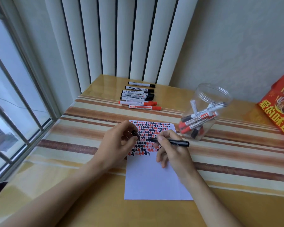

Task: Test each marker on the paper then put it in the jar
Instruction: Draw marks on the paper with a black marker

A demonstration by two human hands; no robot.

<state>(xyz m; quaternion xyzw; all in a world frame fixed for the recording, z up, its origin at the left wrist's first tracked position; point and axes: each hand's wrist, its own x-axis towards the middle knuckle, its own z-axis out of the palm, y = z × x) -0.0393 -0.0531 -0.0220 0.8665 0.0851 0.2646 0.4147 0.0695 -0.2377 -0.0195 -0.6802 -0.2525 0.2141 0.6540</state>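
Your right hand point(172, 151) grips the black marker point(174, 142), tip beyond the fingertips on paper point(154, 177) for testing; your left hand point(120, 143) pinches its cap point(134, 133), ready for recapping

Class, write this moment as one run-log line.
right hand: holds black marker, tip on paper | left hand: pinches cap | jar: several markers inside | row of markers: untested

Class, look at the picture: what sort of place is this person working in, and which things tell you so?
Probably a home table set in a corner by a window: a barred window, a striped cover on the table, and a red food package beside it.
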